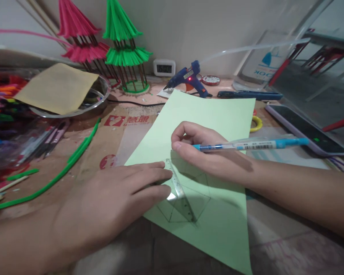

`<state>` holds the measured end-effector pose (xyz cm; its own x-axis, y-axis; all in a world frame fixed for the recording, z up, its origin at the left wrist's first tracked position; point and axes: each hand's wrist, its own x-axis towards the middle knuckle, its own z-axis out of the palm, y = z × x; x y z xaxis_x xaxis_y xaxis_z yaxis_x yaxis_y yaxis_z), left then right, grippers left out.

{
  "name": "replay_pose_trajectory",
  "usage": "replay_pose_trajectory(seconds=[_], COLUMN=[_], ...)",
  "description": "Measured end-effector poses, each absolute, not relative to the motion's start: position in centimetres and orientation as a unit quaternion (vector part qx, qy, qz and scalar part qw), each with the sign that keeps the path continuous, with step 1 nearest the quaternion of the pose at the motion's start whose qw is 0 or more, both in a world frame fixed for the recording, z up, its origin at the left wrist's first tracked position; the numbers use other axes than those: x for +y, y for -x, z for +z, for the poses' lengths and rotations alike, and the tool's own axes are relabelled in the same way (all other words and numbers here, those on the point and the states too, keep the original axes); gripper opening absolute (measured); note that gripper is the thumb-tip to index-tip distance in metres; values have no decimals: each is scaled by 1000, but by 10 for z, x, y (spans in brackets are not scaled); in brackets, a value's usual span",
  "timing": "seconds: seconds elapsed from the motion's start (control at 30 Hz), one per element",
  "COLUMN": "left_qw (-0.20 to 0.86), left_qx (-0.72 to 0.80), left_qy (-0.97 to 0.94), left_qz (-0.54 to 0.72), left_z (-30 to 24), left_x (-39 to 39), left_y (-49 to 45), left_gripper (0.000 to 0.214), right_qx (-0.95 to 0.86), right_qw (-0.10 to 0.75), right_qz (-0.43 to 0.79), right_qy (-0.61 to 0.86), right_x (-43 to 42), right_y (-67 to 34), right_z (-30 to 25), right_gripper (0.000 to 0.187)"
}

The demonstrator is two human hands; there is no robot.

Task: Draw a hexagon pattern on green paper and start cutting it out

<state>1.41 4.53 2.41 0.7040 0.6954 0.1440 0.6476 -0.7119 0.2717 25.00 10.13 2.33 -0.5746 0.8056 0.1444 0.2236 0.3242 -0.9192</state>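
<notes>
A light green sheet of paper (215,114) lies on the table in front of me, with thin pen lines drawn near its lower middle. On it rests a clear plastic set square (180,198). My left hand (114,198) lies flat with fingers stretched out, pressing on the set square's left part and the paper's edge. My right hand (200,149) is closed in a pinch on a blue pen (255,144), whose tip is hidden under my fingers just above the set square's top corner.
A blue glue gun (187,79) stands behind the paper. Pink (80,34) and green (123,42) paper trees are at the back. A glass bowl (99,101) covered by tan paper sits left. A phone (306,131) lies right. Green strips (74,156) lie on the left.
</notes>
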Motion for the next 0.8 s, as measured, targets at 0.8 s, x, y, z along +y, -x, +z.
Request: replay_pose_trajectory(seconds=[0.8], left_qw=[54], left_qx=[265], left_qy=[-962], left_qz=[26], left_z=[22], left_x=[45], left_y=[-5], left_gripper=[40], right_qx=[-762], right_qw=[315], right_qz=[461], right_qy=[329], right_x=[103], right_y=[-252], right_z=[20], right_gripper=[13])
